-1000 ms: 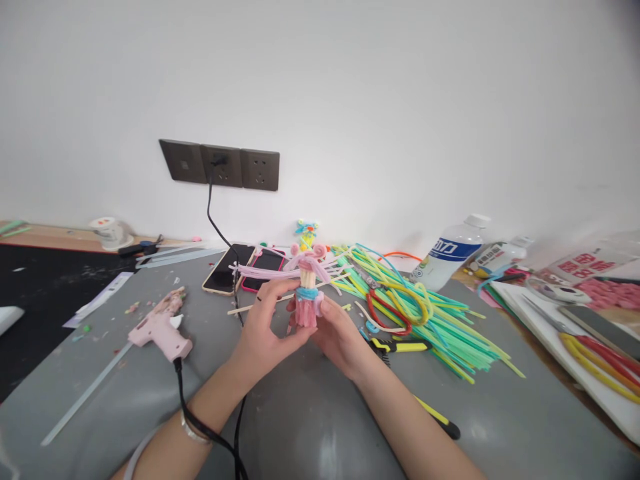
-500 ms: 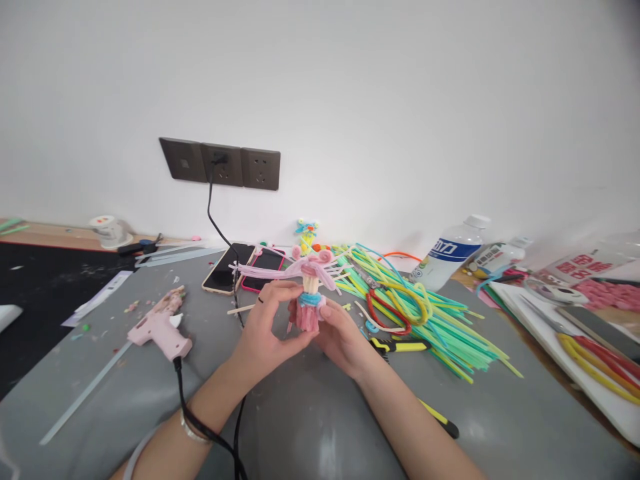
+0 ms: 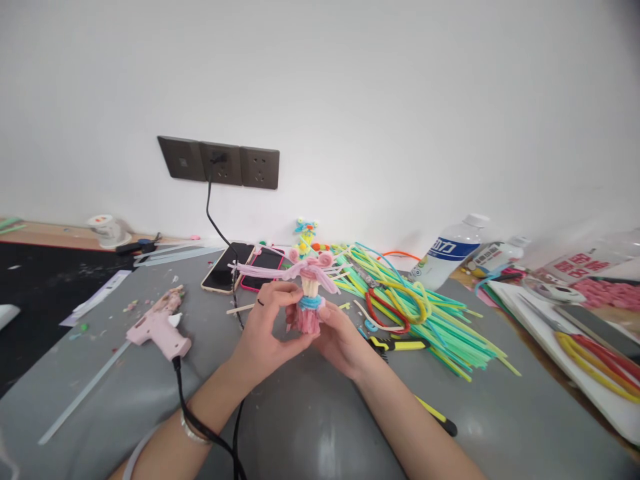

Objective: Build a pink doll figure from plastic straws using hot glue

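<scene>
Between both hands stands a small pipe-cleaner doll (image 3: 311,302), with pink hair, a cream face, a blue band and a pink skirt. Long pale-pink strands stick out sideways from its head. My left hand (image 3: 270,327) grips it from the left, fingers at the head and thumb near the skirt's lower edge. From the right, my right hand (image 3: 343,337) pinches the body, its thumb beside the blue band; its other fingers are partly hidden behind the doll. A pink hot glue gun (image 3: 160,330) lies to the left of my hands.
Two phones (image 3: 223,273) lie behind my left hand. To the right spread green and yellow pipe cleaners (image 3: 450,327), with red-handled pliers (image 3: 383,310) on them and yellow-black cutters (image 3: 400,344) nearby. A bottle (image 3: 450,250) stands by the wall. The glue gun's cord crosses my left forearm.
Both hands keep the same hold on the doll, which has hardly moved. The whole view has shifted very slightly.
</scene>
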Tool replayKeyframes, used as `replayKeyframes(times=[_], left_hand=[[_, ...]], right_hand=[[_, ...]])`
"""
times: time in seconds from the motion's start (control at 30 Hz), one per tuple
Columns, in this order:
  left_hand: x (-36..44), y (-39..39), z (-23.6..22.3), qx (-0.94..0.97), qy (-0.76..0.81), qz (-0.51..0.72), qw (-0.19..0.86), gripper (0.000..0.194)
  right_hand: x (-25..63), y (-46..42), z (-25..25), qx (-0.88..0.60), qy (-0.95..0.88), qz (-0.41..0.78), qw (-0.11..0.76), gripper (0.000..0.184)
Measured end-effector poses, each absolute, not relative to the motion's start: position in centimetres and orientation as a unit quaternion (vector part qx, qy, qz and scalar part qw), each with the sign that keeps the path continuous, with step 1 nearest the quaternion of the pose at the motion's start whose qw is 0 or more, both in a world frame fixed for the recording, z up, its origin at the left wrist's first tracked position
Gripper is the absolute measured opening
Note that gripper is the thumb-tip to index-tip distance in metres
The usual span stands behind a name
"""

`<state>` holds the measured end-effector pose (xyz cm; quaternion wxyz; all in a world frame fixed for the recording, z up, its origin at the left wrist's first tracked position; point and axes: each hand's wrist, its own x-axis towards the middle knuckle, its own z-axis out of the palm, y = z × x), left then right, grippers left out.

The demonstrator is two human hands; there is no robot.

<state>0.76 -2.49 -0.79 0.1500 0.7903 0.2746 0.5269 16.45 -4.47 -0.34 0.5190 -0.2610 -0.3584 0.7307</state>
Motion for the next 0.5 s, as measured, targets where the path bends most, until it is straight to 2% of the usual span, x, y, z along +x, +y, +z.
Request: replayKeyframes(times=[0.5], left_hand=[[0.89, -2.49, -1.06, 0.779, 0.269, 0.542, 0.165, 0.048]], right_hand=[[16.16, -4.7, -0.35, -0.252, -0.349, 0.741, 0.516, 0.035]])
